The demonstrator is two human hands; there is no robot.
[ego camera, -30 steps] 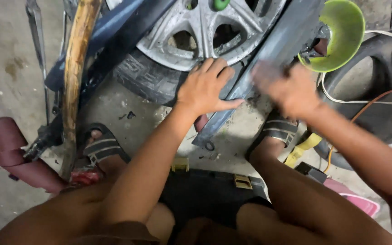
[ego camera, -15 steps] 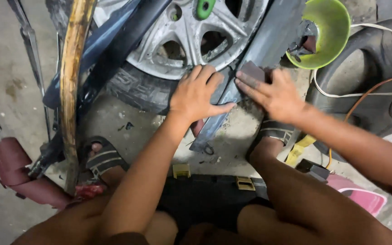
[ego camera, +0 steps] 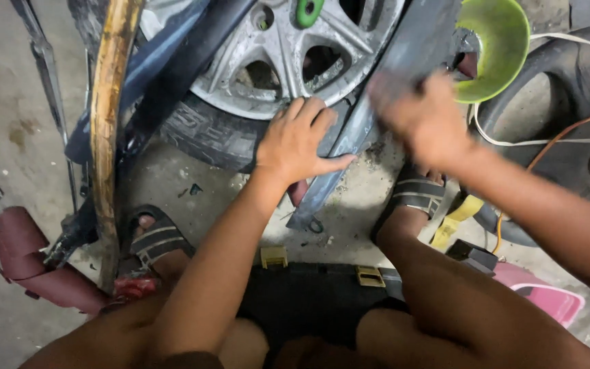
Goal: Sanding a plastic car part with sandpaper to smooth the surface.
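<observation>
A grey concrete floor [ego camera: 8,82] carries everything here. Largest on it is a car wheel [ego camera: 268,61], a silver alloy rim in a black tyre with a green cap at the hub, lying at the top middle. A second black tyre [ego camera: 561,137] lies at the right edge, with a white cable and an orange cable [ego camera: 568,130] running over it. A long dark grey panel strip [ego camera: 390,89] leans across the wheel, running from the top right down to its lower end on the floor between the person's two sandalled feet. A yellowed curved bar [ego camera: 107,130] stands at the left, with darker trim pieces beside it. A dark red roll [ego camera: 29,266] lies at the lower left, and a pink container [ego camera: 548,294] at the lower right. A lime green bowl [ego camera: 489,44] sits just beside the strip's upper part.

The left hand [ego camera: 298,140] lies flat, fingers spread and open, pressing on the strip's lower half against the tyre; it grasps nothing. The right hand [ego camera: 421,119] is on the strip higher up, blurred by motion, so I cannot tell whether its grip is closed on anything or merely pressed to the surface.
</observation>
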